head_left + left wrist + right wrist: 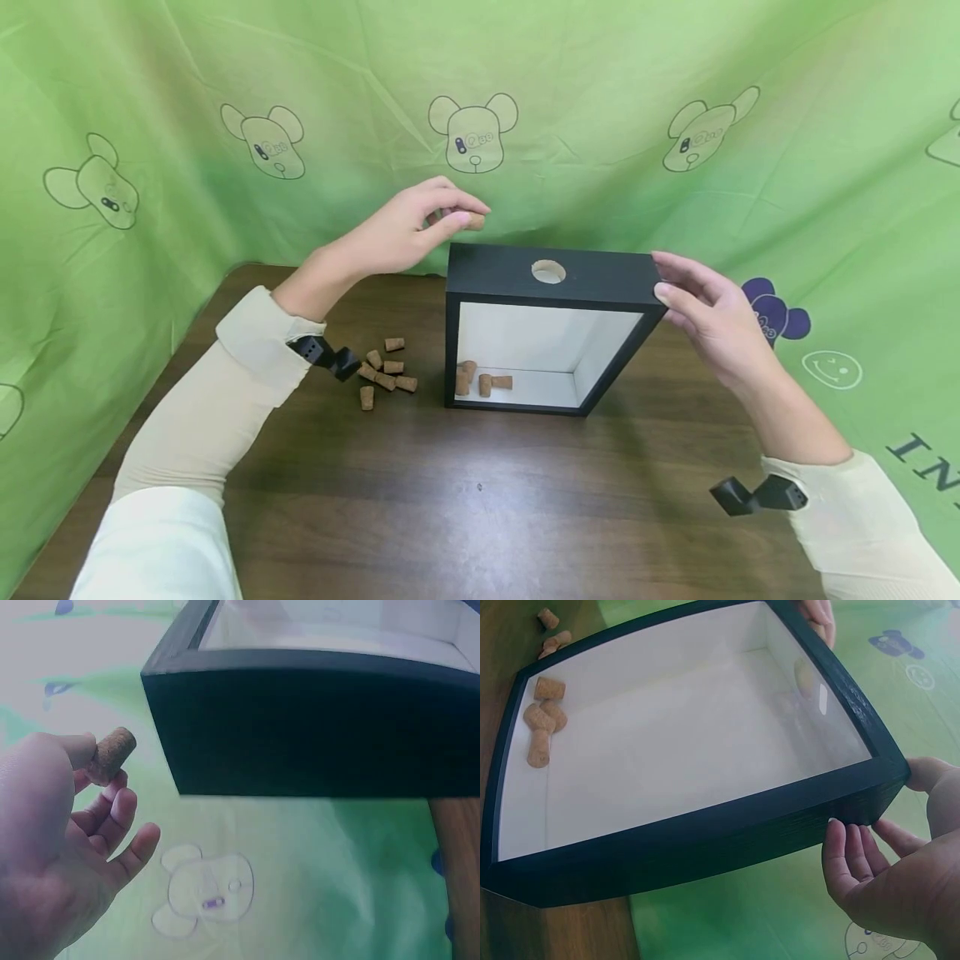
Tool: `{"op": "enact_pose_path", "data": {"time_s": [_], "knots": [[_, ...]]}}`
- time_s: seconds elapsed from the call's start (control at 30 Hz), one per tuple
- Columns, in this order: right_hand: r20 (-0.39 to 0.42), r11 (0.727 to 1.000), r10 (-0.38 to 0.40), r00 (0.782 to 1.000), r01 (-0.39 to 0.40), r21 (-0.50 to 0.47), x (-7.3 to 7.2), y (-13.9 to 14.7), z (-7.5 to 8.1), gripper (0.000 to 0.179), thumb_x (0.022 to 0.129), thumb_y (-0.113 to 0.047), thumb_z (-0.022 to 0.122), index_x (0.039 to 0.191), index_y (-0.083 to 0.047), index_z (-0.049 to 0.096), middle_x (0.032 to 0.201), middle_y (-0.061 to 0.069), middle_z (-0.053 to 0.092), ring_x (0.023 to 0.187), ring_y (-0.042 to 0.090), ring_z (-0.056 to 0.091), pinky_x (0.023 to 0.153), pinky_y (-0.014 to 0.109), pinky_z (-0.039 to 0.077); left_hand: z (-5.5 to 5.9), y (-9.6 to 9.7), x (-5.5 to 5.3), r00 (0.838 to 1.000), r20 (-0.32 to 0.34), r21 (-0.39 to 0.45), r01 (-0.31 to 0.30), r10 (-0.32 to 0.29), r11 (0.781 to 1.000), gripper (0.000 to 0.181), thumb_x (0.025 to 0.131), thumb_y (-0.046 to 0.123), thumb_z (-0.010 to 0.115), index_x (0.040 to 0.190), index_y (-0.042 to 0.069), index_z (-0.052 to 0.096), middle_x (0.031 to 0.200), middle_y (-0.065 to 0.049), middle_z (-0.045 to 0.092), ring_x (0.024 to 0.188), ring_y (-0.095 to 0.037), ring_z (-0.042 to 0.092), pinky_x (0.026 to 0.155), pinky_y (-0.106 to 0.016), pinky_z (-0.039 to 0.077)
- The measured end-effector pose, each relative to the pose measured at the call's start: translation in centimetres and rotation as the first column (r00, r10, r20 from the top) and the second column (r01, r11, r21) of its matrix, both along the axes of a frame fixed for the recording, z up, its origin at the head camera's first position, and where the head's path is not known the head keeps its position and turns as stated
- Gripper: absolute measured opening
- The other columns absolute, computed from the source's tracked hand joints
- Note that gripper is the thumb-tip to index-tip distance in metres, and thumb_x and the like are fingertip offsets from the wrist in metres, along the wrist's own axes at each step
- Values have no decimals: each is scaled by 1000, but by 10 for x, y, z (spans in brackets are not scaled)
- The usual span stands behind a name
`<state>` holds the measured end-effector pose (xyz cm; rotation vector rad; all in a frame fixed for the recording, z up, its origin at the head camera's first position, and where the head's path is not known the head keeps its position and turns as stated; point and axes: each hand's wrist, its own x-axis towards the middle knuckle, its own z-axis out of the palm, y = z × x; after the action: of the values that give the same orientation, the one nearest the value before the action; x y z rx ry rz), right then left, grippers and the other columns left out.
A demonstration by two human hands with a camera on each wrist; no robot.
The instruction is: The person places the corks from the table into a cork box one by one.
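Note:
A black-framed box [495,271] with a clear front and white inside stands upright on the table. Its top has a round hole [548,272]. Several corks [501,382] lie inside on its floor, toward the left. My left hand [405,227] pinches one cork [112,755] between thumb and fingers, just above and behind the box's top left corner. My right hand [708,321] grips the top right corner of the box, thumb on the near side; in the right wrist view its fingers [844,859] lie against the black side.
A loose group of corks [385,381] lies on the brown table [480,508] left of the box. Green cloth [585,108] with printed bear heads hangs behind and at both sides. A small black camera [326,357] sits on each sleeve cuff.

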<state>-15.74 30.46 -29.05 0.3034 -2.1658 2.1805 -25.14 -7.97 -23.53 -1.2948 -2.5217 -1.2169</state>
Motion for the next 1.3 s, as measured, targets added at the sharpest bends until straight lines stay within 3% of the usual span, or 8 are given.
{"op": "enact_pose_path", "data": {"time_s": [0.27, 0.5, 0.67, 0.83, 1.13, 1.3], "knots": [[-2, 1000, 7, 1000, -7, -11, -1, -1, 0, 42, 101, -1, 60, 142, -11, 60, 125, 2, 53, 106, 9, 51, 79, 16, 51, 5, 29, -4, 997, -51, 3, 66, -65, 998, 28, 107, 15, 53, 129, 6, 67, 108, -4, 61, 94, -15, 51, 85, -28, 44], [11, 1000, -1, 1000, 1, 14, -1, -1, 1, 43, 101, -3, 61, 143, -12, 59, 127, 2, 53, 109, 10, 50, 80, 16, 51, 10, 52, 0, 995, -14, 11, 101, -101, 995, 25, 102, 17, 63, 126, 8, 66, 106, -2, 62, 95, -12, 54, 83, -28, 46], [11, 1000, -4, 1000, 3, 13, -1, 0, 1, 43, 101, -3, 61, 142, -12, 59, 128, 2, 53, 109, 10, 50, 79, 16, 51, 8, 64, 2, 993, -1, 22, 118, -118, 993, 24, 95, 17, 74, 115, 10, 63, 100, 2, 68, 93, -8, 60, 79, -29, 44], [11, 1000, -3, 1000, 3, 2, 0, 0, 1, 42, 101, -2, 61, 142, -12, 60, 128, 1, 54, 108, 9, 51, 79, 16, 51, 3, 71, 2, 992, 13, 35, 122, -122, 992, 26, 91, 16, 80, 107, 10, 61, 96, 5, 74, 92, -5, 64, 75, -27, 44], [9, 1000, 2, 1000, -2, -10, 1, 0, 1, 41, 101, -2, 61, 141, -12, 60, 127, 1, 54, 108, 9, 51, 79, 16, 51, -3, 79, 2, 992, 0, 9, 128, -128, 992, 27, 89, 17, 81, 107, 10, 62, 96, 5, 74, 93, -4, 64, 71, -26, 42], [8, 1000, 5, 1000, -5, -9, 1, -1, 1, 41, 101, -2, 61, 141, -12, 60, 127, 2, 54, 108, 9, 51, 80, 16, 51, -2, 77, 3, 992, -10, -16, 124, -124, 992, 30, 89, 19, 82, 112, 10, 65, 105, 2, 72, 99, -6, 63, 79, -27, 44]]}}
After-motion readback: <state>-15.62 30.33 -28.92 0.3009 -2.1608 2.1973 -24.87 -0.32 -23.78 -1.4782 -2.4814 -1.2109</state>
